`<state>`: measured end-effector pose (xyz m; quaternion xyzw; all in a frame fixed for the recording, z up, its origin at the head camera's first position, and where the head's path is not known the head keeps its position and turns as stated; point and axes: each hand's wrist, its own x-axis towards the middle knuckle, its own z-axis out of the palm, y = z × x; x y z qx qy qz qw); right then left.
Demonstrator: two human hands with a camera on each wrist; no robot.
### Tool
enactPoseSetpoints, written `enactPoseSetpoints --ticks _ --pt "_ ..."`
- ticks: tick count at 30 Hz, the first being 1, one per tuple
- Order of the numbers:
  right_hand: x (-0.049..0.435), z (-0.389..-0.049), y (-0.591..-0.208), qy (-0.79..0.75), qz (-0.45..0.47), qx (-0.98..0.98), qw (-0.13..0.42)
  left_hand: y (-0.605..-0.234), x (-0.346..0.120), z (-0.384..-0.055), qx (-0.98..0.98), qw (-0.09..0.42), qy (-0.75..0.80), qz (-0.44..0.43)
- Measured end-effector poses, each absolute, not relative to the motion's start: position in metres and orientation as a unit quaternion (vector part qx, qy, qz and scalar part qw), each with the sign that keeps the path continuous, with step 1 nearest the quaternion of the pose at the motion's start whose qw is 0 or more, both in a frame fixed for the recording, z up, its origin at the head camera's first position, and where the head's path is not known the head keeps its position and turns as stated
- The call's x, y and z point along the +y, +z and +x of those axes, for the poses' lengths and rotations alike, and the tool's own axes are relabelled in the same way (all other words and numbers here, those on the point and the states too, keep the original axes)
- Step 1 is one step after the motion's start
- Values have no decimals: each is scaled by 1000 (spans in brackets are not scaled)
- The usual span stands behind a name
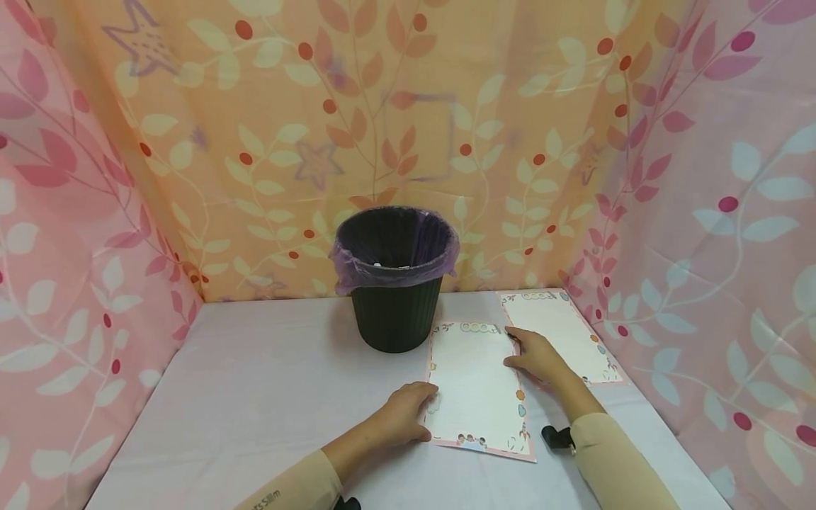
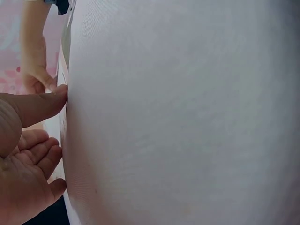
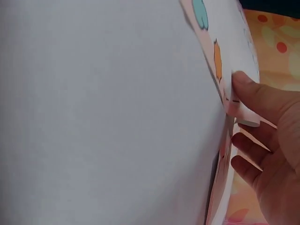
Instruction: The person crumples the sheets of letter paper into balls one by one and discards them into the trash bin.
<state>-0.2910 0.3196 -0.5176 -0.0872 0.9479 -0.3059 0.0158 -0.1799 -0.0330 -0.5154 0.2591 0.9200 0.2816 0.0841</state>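
Note:
A white sheet of paper (image 1: 477, 386) with a pink cartoon border lies on the table in front of me. At its left edge my left hand (image 1: 403, 412) touches with thumb and fingertips, the fingers spread and loosely bent. My right hand (image 1: 540, 354) pinches the upper right edge. In the right wrist view the thumb of the right hand (image 3: 276, 126) presses on the paper's face, and the edge bends up there. The left wrist view shows the left hand (image 2: 28, 154) resting its thumb tip at the table surface.
A second bordered sheet (image 1: 561, 333) lies farther right, partly behind my right hand. A dark green bin (image 1: 395, 319) with a purple bag liner (image 1: 350, 273) stands at the back middle. Patterned curtains (image 1: 408, 106) enclose the white-covered table (image 1: 268, 382) on three sides.

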Motion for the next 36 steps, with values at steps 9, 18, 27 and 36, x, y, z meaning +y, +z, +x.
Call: enactPoseSetpoints --ticks 9,18,27,36 --pt "314 -281 -508 -501 20 865 5 -512 -29 -180 925 81 272 255" --pt "310 -276 -514 -592 80 801 44 -512 -26 -177 928 87 261 251" --pt "309 -272 -516 -575 81 814 6 -510 -28 -179 929 77 257 257" --pt "316 -261 -506 -539 79 837 -41 -515 -25 -194 902 48 359 236"
